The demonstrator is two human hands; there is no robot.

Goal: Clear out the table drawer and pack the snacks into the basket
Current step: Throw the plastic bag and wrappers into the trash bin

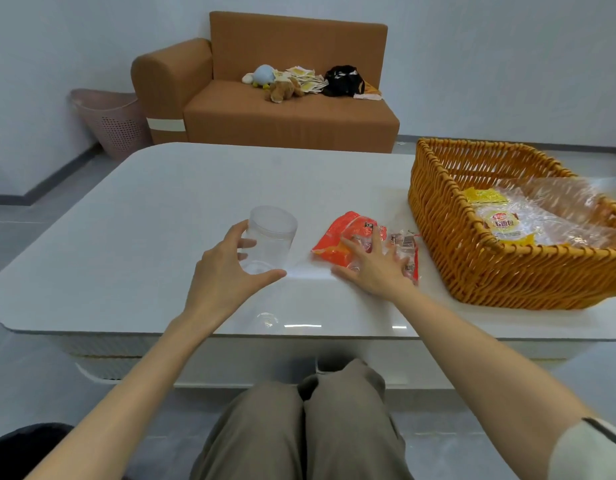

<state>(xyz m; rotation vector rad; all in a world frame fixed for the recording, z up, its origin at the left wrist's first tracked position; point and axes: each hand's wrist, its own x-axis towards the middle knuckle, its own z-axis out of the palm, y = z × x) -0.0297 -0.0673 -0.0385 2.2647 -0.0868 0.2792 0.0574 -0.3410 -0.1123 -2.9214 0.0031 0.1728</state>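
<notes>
A clear plastic jar (pixel 272 237) with a lid stands upright on the white table (pixel 161 209). My left hand (pixel 227 271) curls round its left side, thumb in front of its base and fingers against its wall. A red-orange snack bag (pixel 348 233) lies flat to the jar's right. My right hand (pixel 376 268) rests on it with fingers spread and straight. The woven orange basket (pixel 448 237) sits at the table's right end and holds a clear-wrapped yellow snack pack (pixel 504 220). No open drawer is visible under the table's front edge.
My knees (pixel 306 427) are close under the table's near edge. Beyond the table stands a brown sofa (pixel 286 116) with plush toys, packets and a black bag. A pink laundry basket (pixel 109 123) stands by the wall at the left.
</notes>
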